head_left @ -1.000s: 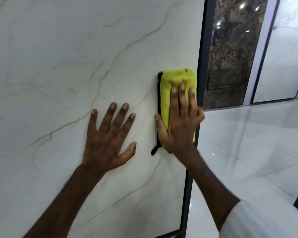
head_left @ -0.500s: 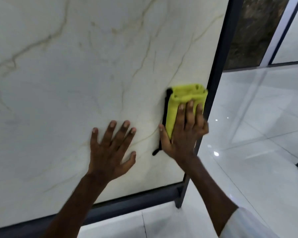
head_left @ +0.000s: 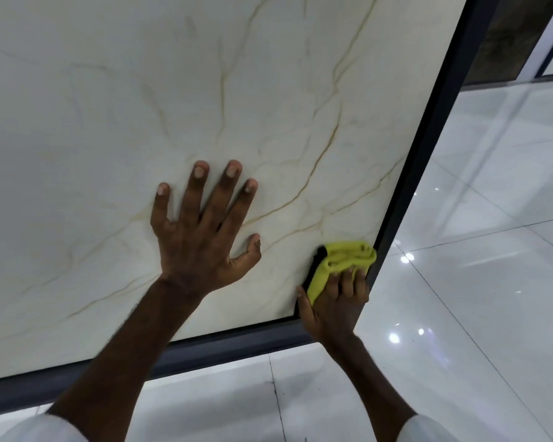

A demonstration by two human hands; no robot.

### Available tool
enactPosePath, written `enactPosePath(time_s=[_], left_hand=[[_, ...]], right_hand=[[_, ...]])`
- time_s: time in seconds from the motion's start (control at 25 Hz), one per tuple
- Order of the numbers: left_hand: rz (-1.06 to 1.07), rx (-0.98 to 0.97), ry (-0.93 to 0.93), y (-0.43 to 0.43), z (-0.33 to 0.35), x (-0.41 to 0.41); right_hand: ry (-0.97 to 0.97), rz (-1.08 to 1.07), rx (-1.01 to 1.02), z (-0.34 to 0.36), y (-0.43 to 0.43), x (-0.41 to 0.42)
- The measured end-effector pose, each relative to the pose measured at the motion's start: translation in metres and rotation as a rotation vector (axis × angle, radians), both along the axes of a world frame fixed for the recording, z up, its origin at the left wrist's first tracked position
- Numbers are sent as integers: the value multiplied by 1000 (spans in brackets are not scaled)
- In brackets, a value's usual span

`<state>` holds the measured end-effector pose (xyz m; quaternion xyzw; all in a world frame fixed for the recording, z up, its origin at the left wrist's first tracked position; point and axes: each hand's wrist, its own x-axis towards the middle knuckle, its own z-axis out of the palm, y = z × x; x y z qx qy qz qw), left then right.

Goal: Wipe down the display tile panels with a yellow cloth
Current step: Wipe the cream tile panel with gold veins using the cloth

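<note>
— Around the work, and in the way?

— Bordered by a dark metal frame (head_left: 428, 138), side bar and bottom rail meeting at lower right. Beyond the side bar, top right, a sliver of mottled dark brown stone-look panel (head_left: 505, 36). Crossed the bottom rail with both bare forearms, white sleeves (head_left: 42, 429) at the lower corners. Hid the cloth's lower half under the wiping hand itself.

— And the cloth?

— Pictured in the lower right corner of the large cream marble-look tile panel (head_left: 141, 106), touching the side bar: a folded, bunched yellow cloth (head_left: 342, 256) of soft fabric, black-edged down its left side. Pinned there under the right hand (head_left: 336, 301), fingers laid over it and thumb spread to the left, pressing rather than clenching. Ran lengthwise up the panel, roughly along the fingers and the side bar, crumpled upper end pointing up and slightly right; lower end lost beneath the palm.

— The other hand?

— Left hand (head_left: 201, 237) planted flat on bare tile, well left of the cloth, fingers splayed, gripping nothing.

— Surface and room?

— Glossy upright slab, veined in brownish gold, with lines branching upward from near the cloth. Stood on large glossy white floor tiles (head_left: 476, 282) with thin dark joints, dotted with bright spots of reflected light.
</note>
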<state>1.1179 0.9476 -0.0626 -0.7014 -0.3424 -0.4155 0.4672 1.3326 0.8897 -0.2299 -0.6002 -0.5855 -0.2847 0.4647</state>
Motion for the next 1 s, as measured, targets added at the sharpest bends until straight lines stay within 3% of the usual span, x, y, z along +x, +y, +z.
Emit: enactPosePath(time_s=[0.12,0.2,0.32,0.44,0.56,0.64,0.76,0.92,1.0], left_hand=[[0,-23,12,-3,2,0],[1,-34,15,-2,2,0],[10,-23,2,-1,1,0],[-22,-36,3,-1,-1,0],[2,-47,15,-1,2,-1],[-9,-84,32,-6,5,-3],[-162,-238,-64,-34,28,-7],[-172,-131,-150,-44,149,-12],[-105,-22,-126,-37,230,-14]], right_hand=[[-55,46,237,112,22,-12],[-31,16,318,151,32,-17],[-46,-6,281,80,33,-27],[-119,-30,65,-34,14,-47],[-95,16,43,-35,13,-53],[-78,55,111,12,18,-52],[-81,87,236,137,24,-46],[-88,22,343,328,30,-30],[-62,6,370,372,29,-24]])
